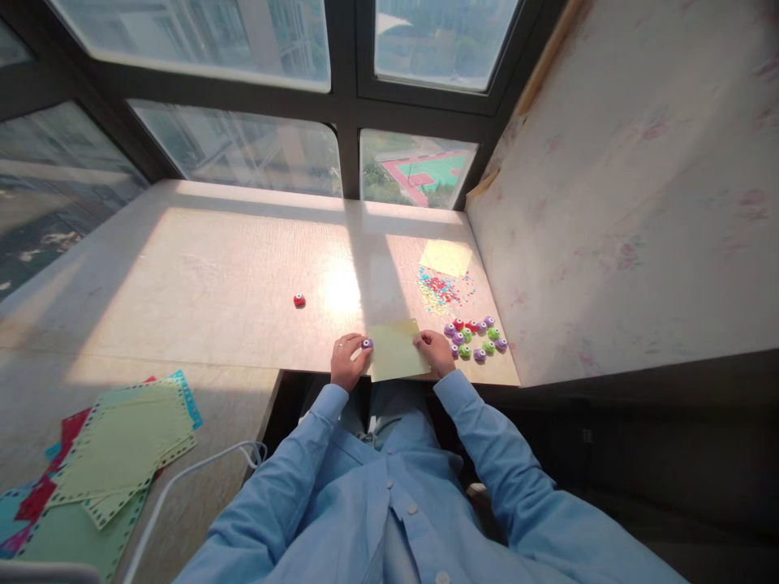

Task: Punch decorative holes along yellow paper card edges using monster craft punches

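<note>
A pale yellow-green sheet of paper (397, 350) lies at the front edge of the sill, between my two hands. My left hand (348, 361) has its fingers closed on a small purple hole punch (367, 344) at the sheet's left edge. At the right edge of the sheet, my right hand (435, 353) pinches the paper between thumb and fingers. Several purple, green and red punches (479, 355) stand just right of my right hand. A single red punch (299, 300) sits farther back on the left.
Small coloured paper bits (441, 290) lie behind the punches, beside another yellow sheet (446, 257). Papers with punched edges (115, 438) are piled at the lower left, near a white cable (182, 478). A wall (608, 203) bounds the right side; windows stand behind.
</note>
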`<move>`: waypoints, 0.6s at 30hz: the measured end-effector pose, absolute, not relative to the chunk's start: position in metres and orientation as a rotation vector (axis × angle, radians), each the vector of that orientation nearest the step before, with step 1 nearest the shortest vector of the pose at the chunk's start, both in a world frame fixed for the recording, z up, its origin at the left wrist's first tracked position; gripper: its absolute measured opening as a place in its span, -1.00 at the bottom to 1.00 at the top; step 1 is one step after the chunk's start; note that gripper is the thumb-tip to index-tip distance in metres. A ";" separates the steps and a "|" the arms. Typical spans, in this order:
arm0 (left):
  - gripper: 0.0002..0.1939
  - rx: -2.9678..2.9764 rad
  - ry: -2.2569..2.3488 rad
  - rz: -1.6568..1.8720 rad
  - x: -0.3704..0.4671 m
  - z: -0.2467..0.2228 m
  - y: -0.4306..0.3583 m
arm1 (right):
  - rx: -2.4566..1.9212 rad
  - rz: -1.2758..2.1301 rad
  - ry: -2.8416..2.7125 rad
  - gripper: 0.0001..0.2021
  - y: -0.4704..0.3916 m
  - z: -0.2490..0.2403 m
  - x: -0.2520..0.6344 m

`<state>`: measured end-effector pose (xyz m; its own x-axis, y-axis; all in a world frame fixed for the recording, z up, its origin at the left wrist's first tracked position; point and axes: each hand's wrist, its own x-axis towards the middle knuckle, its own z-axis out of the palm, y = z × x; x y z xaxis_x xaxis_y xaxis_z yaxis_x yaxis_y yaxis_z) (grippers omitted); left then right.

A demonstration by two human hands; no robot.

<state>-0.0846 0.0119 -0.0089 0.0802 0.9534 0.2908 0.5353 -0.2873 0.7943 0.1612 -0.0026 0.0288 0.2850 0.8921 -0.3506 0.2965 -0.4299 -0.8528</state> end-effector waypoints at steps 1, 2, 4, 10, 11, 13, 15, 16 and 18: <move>-0.75 1.804 1.496 1.126 -0.085 -0.009 0.015 | -1.878 1.100 -1.095 -0.75 -0.003 0.028 0.163; -0.74 1.746 1.510 1.121 -0.085 -0.008 0.018 | -1.864 1.074 -1.125 -0.73 -0.003 0.028 0.164; -0.73 1.691 1.500 1.083 -0.086 -0.007 0.027 | -1.822 1.056 -1.165 -0.70 -0.007 0.026 0.167; -0.71 1.689 1.542 0.896 -0.084 0.000 0.045 | -1.782 1.051 -1.136 -0.65 -0.014 0.019 0.172; -0.70 1.681 1.552 0.873 -0.084 0.001 0.046 | -1.783 1.038 -1.138 -0.65 -0.015 0.018 0.173; -0.68 1.667 1.561 0.856 -0.084 0.002 0.046 | -1.779 1.024 -1.146 -0.64 -0.015 0.019 0.173; -0.68 1.661 1.562 0.855 -0.085 0.002 0.045 | -1.771 1.026 -1.149 -0.64 -0.015 0.020 0.173; -0.68 1.657 1.562 0.853 -0.085 0.002 0.045 | -1.770 1.028 -1.147 -0.64 -0.016 0.021 0.173; -0.68 1.645 1.568 0.848 -0.085 0.002 0.044 | -1.771 1.028 -1.142 -0.64 -0.016 0.023 0.172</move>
